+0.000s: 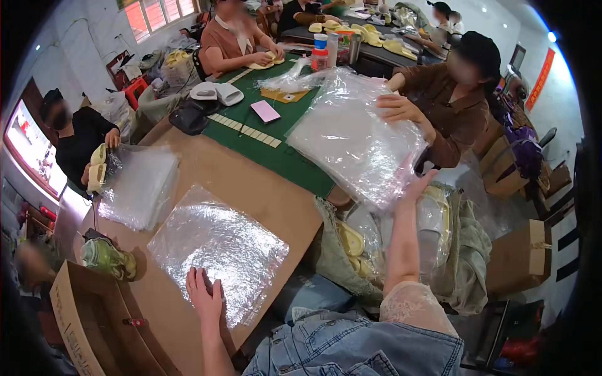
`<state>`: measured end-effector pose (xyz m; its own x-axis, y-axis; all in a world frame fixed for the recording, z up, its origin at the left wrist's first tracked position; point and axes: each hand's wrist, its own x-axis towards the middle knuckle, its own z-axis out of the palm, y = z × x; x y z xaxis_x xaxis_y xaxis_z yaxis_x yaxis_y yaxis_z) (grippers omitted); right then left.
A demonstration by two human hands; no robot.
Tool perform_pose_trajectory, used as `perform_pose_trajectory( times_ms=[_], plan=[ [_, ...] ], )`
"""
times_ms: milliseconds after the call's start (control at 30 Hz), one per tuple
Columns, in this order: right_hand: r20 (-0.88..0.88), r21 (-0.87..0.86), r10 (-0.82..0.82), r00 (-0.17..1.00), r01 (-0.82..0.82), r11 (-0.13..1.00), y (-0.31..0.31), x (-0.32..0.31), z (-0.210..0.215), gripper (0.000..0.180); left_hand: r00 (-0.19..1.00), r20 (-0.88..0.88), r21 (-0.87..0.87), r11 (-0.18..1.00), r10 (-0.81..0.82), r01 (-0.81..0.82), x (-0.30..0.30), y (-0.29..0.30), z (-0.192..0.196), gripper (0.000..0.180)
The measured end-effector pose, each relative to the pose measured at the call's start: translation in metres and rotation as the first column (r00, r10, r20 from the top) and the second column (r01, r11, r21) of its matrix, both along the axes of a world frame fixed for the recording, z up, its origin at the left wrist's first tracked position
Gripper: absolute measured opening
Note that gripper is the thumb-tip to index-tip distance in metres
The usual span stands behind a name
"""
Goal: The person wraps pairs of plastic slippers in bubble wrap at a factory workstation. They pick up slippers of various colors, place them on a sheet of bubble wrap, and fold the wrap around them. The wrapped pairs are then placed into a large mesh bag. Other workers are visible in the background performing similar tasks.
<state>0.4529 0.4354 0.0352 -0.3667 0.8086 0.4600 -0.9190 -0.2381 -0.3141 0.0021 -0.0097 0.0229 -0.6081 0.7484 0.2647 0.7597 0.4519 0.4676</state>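
Observation:
My left hand (204, 293) lies with fingers stretched out on a stack of clear plastic bags (219, 241) on the brown table. To the right, my outstretched right hand (415, 183) grips the near corner of another stack of clear plastic bags (357, 135), its fingers partly hidden by the glossy plastic. A co-worker in brown has both hands on the far right side of that same stack. It slants over the edge of the green mat, above an open sack (464, 250) of wrapped pale yellow and white pieces.
Another person at the left handles yellow pieces by a third stack of bags (141, 188). A cardboard box (94, 313) and a green jar (103, 258) stand near left. On the green mat (244, 135) lie a pink pad (265, 111) and white tiles. Several people work behind.

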Motion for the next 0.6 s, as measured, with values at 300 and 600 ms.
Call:
perform_pose_trajectory(
  times_ms=[300, 600],
  plan=[
    [0.822, -0.110, -0.247, 0.513, 0.569, 0.815, 0.029, -0.013, 0.064, 0.044, 0.999, -0.030, 0.022, 1.000, -0.018, 0.019, -0.001, 0.002, -0.001, 0.054],
    [0.713, -0.066, -0.295, 0.636, 0.480, 0.875, 0.006, -0.057, 0.161, 0.045, 1.000, -0.022, 0.032, 0.999, 0.009, -0.008, -0.002, 0.001, -0.005, 0.057]
  ],
)
